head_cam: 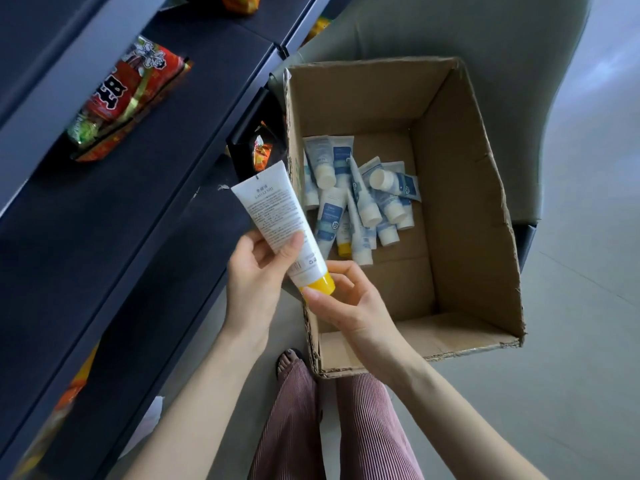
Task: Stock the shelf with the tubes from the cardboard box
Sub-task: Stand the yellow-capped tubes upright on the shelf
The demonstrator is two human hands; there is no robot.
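Observation:
A white tube with a yellow cap point(277, 213) is held between both hands above the box's left wall, printed side up. My left hand point(256, 275) grips its middle, thumb across the front. My right hand point(346, 299) pinches the yellow cap end. The open cardboard box point(464, 188) stands on the floor to the right. Several small blue-and-white tubes point(360, 199) lie piled on its bottom, one with a yellow cap among them. The dark shelf point(131, 209) runs along the left.
A red snack packet point(128, 95) lies on an upper shelf board, and more orange packets sit lower left point(65, 403) and at the top. A small dark carton with wrapped sweets point(259, 147) sits by the box. My legs in striped trousers point(332, 427) stand below on grey floor.

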